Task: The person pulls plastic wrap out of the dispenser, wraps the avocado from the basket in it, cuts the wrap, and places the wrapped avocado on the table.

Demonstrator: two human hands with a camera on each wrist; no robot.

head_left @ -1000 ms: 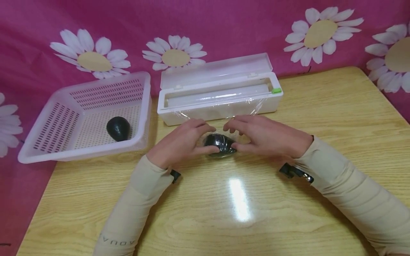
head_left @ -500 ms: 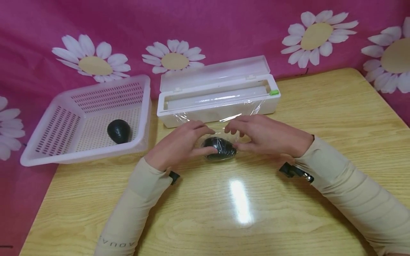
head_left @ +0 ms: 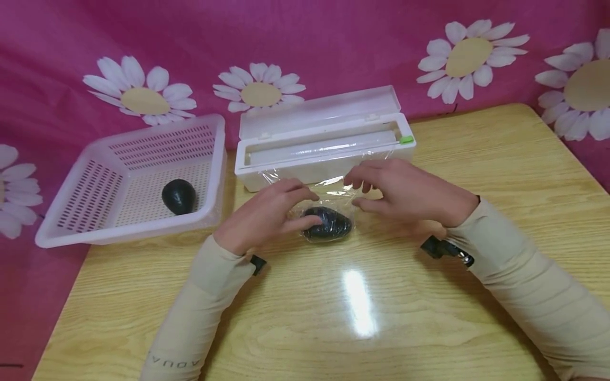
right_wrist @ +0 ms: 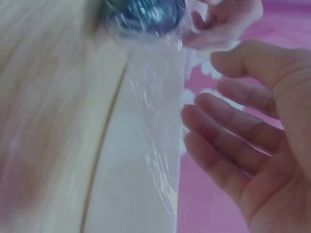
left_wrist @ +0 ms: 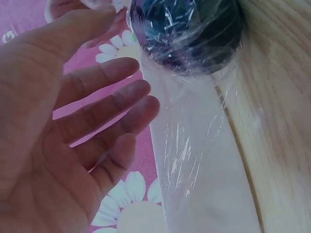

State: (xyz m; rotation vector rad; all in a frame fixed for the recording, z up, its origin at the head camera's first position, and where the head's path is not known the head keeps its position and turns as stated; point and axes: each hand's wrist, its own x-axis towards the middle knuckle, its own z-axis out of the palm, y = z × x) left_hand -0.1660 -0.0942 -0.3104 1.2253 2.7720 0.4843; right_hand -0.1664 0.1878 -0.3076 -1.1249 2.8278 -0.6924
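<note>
Table: rounded far corner at upper right; pale grained wood shows across lower centre and right of frame.
Basket: left, rim reaching past the table's left edge.
Right hand: right of centre, fingers spread and loosely bent, just beside the wrapped object, gripping nothing.
Left hand: left of centre, fingers apart; thumb overlaps the object's left end, contact cannot be told.
Wrapped object: centre, on table; black, oval, in glossy creased clear film stretching to the box.
Box: upper centre; white, long, lid raised; green slider.
Second black object: egg-shaped, smooth, inside perforated plastic basket.
</note>
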